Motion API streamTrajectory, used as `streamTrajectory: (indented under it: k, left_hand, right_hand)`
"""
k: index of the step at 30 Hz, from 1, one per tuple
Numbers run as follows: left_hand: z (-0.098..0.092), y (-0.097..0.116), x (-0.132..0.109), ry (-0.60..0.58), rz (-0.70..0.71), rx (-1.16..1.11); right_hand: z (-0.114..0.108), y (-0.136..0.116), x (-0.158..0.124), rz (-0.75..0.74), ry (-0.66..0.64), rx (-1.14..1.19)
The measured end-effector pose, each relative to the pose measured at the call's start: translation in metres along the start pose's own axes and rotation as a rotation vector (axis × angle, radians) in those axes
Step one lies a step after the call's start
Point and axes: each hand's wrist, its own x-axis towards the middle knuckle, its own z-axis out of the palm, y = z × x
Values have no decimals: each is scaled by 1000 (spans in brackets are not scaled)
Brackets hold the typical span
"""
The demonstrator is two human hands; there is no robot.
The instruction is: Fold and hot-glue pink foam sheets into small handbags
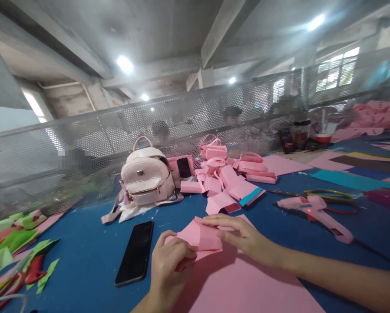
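Note:
In the head view, a folded piece of pink paper [206, 237] lies on a large pink sheet [247, 282] in front of me. My left hand [172, 258] is closed on the piece's left lower edge, its fingers curled and thumb toward the fold. My right hand [242, 237] rests over the right upper side of the same piece, fingers stretched out on the paper. A black smartphone [134, 254] lies on the table left of my left hand. Beyond my hands are several folded pink paper pieces [226, 178], some with handle-like strips.
On the blue table [84, 256] stands a pale backpack [146, 176]. A pink glue gun [318, 213] with a cord lies right, beside scissors [332, 196]. Red-handled scissors [14, 282] and green scraps [15, 239] are left. A perforated metal screen [110, 143] runs behind; people sit beyond.

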Motion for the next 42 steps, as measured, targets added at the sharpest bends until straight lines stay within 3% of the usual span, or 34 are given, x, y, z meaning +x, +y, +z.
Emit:
streamTrajectory:
  k: [5, 29, 35, 42]
  left_hand:
    - [-1, 2, 3, -16, -50, -48]
    - [-4, 3, 9, -72, -145, -137]
    - [-17, -1, 33, -156, -89, -129]
    - [-31, -5, 67, -402, -57, -130]
  right_hand:
    - [13, 15, 3, 5, 53, 92]
    - [16, 19, -5, -1, 59, 109]
    - [4, 2, 5, -95, 17, -77]
    - [-12, -14, 22, -109, -120, -273]
